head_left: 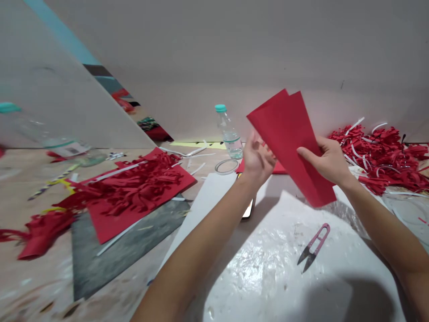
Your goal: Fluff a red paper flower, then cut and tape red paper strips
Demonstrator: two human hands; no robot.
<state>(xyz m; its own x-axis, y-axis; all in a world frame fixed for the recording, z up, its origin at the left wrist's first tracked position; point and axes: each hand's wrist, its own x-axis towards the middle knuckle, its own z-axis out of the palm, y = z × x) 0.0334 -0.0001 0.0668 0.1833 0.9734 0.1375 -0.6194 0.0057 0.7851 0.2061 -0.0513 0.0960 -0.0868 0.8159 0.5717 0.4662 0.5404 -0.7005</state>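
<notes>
In the head view, my right hand (330, 161) grips flat red sheets (284, 138), thumb on the front and fingers behind. The sheets hang tilted above the white work surface; two corners fan apart at the top, and I cannot tell if they are separate or one folded piece. Just left of them is my left hand (258, 161), palm turned up and fingers loosely apart, some fingertips close to the sheets' edge. Another red sheet (279, 168) lies flat behind the hands. Below, pink-handled thread snips (315, 246) lie on the white surface (254, 268). A phone (248, 211) is partly covered by my left forearm.
Red fringed pieces (134, 185) lie on a red sheet at left, over a dark board (134, 250). More red fringe (382, 154) is heaped at right. A water bottle (230, 134) and a tape roll (227, 167) stand near the grey wall (217, 53). Another bottle (67, 147) is at far left.
</notes>
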